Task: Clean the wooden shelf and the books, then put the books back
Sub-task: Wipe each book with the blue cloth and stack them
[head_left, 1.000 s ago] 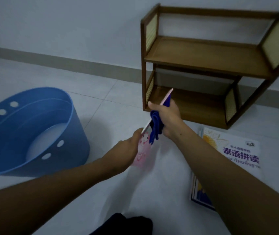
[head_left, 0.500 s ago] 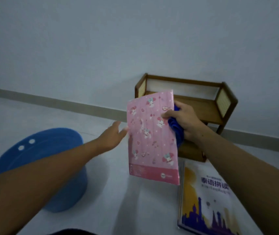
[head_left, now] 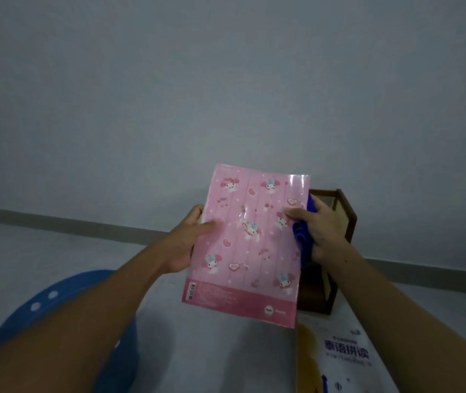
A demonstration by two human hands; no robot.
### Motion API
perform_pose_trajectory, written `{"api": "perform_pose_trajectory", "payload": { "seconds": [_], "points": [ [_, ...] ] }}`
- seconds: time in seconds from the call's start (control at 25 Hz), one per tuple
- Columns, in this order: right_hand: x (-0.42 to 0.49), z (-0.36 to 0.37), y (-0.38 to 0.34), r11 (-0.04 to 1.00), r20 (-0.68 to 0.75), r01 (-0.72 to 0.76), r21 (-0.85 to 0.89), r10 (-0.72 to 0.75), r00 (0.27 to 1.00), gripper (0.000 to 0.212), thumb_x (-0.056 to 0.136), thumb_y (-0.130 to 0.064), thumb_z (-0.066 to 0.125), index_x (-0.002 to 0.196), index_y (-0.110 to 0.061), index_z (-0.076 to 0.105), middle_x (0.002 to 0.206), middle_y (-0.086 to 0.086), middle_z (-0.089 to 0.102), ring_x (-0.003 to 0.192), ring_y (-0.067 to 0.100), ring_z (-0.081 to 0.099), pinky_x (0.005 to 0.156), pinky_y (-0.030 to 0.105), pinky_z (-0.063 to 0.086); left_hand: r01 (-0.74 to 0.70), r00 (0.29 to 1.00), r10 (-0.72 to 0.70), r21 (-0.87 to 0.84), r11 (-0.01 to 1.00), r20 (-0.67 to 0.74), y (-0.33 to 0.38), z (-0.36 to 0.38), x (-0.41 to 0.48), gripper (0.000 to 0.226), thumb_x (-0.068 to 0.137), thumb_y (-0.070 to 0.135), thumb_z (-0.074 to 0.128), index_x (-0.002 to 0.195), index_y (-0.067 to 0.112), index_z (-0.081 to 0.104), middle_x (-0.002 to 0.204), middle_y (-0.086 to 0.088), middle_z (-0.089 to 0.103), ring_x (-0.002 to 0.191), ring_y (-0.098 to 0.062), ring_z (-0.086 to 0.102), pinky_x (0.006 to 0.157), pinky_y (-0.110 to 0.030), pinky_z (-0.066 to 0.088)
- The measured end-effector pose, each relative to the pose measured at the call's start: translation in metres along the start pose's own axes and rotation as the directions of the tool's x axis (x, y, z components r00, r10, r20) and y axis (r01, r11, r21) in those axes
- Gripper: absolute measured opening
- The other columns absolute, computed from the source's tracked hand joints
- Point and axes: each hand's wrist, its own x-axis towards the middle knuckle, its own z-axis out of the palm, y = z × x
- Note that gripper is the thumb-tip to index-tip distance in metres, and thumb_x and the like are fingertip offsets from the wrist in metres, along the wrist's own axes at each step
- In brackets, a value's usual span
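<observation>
Both arms are stretching forward.
The left hand (head_left: 186, 245) is pinching the left edge of the pink book (head_left: 248, 251), thumb lying on the cover; the right hand (head_left: 321, 228) is gripping its right edge together with a blue cloth (head_left: 302, 242).

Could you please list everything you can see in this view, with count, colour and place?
pink book: one, pink cartoon print, held up in both hands
cloth: one, blue, bunched behind the pink book's right edge
wooden shelf: one, dark brown, on the floor by the wall, mostly hidden
second book: one, white, yellow and blue, flat on the floor, lower right
tub: one, blue, on the floor, lower left
left hand: holds the pink book's left edge
right hand: grips cloth and pink book
</observation>
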Motion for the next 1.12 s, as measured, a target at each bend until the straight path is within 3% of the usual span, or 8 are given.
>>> {"api": "perform_pose_trajectory", "payload": {
  "seconds": [0.24, 0.36, 0.48, 0.56, 0.68, 0.84, 0.92, 1.12],
  "points": [
    [0.017, -0.013, 0.005, 0.997, -0.174, -0.033, -0.071, 0.02, 0.984, 0.055, 0.083, -0.019, 0.072, 0.132, -0.026, 0.049, 0.116, 0.002, 0.061, 0.097, 0.023, 0.063, 0.085, 0.046, 0.054, -0.091, 0.995, 0.089, 0.058, 0.994, 0.04, -0.002, 0.024, 0.006, 0.043, 0.094, 0.008, 0.052, 0.133, 0.023, 0.042, 0.127, -0.008, 0.059, 0.103, -0.029, 0.065, 0.073, -0.048, 0.057],
    [0.012, -0.01, 0.0, 0.946, -0.296, 0.189, -0.264, -0.266, 0.917, 0.043, 0.097, -0.023, 0.052, 0.14, -0.023, 0.043, 0.126, -0.009, 0.053, 0.104, 0.01, 0.055, 0.088, 0.022, 0.046, -0.124, 0.992, 0.124, 0.046, 0.991, 0.009, 0.0, 0.034, 0.014, 0.044, 0.095, 0.009, 0.051, 0.134, 0.026, 0.042, 0.125, -0.007, 0.06, 0.102, -0.029, 0.066, 0.069, -0.045, 0.058],
    [-0.009, 0.0, -0.013, 0.719, -0.153, 0.442, -0.536, -0.598, 0.787, 0.047, 0.102, -0.015, 0.04, 0.147, -0.023, 0.032, 0.123, -0.007, 0.049, 0.101, 0.01, 0.055, 0.078, -0.002, 0.038, -0.16, 0.987, 0.159, 0.07, 0.985, 0.015, 0.0, 0.044, 0.018, 0.051, 0.095, 0.01, 0.052, 0.139, 0.029, 0.037, 0.128, -0.007, 0.058, 0.104, -0.03, 0.065, 0.07, -0.045, 0.058],
    [-0.012, 0.005, -0.015, 0.471, 0.0, 0.438, -0.766, -0.681, 0.732, 0.049, 0.1, -0.01, 0.039, 0.147, -0.02, 0.032, 0.139, 0.011, 0.046, 0.124, 0.029, 0.047, 0.108, 0.03, 0.037, -0.191, 0.98, 0.187, 0.045, 0.981, 0.071, -0.002, 0.052, 0.019, 0.056, 0.094, 0.01, 0.053, 0.142, 0.03, 0.033, 0.129, -0.009, 0.057, 0.105, -0.028, 0.065, 0.072, -0.044, 0.058],
    [-0.003, 0.009, -0.017, 0.014, 0.07, 0.089, -0.996, -0.502, 0.862, 0.061, 0.097, -0.004, 0.044, 0.151, -0.011, 0.016, 0.158, 0.009, 0.015, 0.144, 0.03, 0.018, 0.11, 0.063, 0.023, -0.207, 0.969, 0.203, 0.019, 0.978, 0.139, -0.005, 0.065, 0.022, 0.049, 0.094, 0.012, 0.053, 0.133, 0.039, 0.041, 0.123, -0.009, 0.062, 0.101, -0.026, 0.068, 0.077, -0.047, 0.057],
    [0.001, 0.026, -0.019, 0.049, 0.401, 0.458, -0.888, -0.406, 0.821, 0.06, 0.101, -0.012, 0.034, 0.153, -0.019, 0.006, 0.161, 0.002, -0.002, 0.148, 0.02, -0.008, 0.117, 0.057, 0.003, -0.171, 0.976, 0.165, 0.028, 0.985, 0.143, -0.012, 0.081, 0.026, 0.046, 0.093, 0.015, 0.056, 0.125, 0.046, 0.046, 0.122, -0.01, 0.062, 0.105, -0.036, 0.065, 0.088, -0.056, 0.051],
    [0.002, 0.028, -0.015, -0.062, 0.538, 0.552, -0.831, -0.34, 0.772, 0.06, 0.1, -0.016, 0.027, 0.153, -0.025, -0.001, 0.161, -0.003, -0.011, 0.146, 0.016, -0.016, 0.116, 0.058, -0.005, -0.203, 0.972, 0.198, 0.02, 0.979, 0.128, -0.014, 0.081, 0.028, 0.046, 0.092, 0.016, 0.057, 0.119, 0.052, 0.05, 0.125, -0.005, 0.062, 0.109, -0.034, 0.064, 0.091, -0.059, 0.049],
    [0.018, -0.011, -0.015, -0.057, 0.378, 0.4, -0.915, -0.472, 0.796, 0.059, 0.1, -0.028, 0.022, 0.15, -0.039, -0.008, 0.158, -0.016, -0.015, 0.144, 0.012, -0.021, 0.109, 0.06, -0.014, -0.229, 0.958, 0.232, -0.035, 0.973, 0.171, -0.009, 0.07, 0.033, 0.044, 0.096, 0.014, 0.05, 0.126, 0.046, 0.049, 0.13, -0.01, 0.059, 0.113, -0.043, 0.058, 0.092, -0.067, 0.043]
  ]
}}
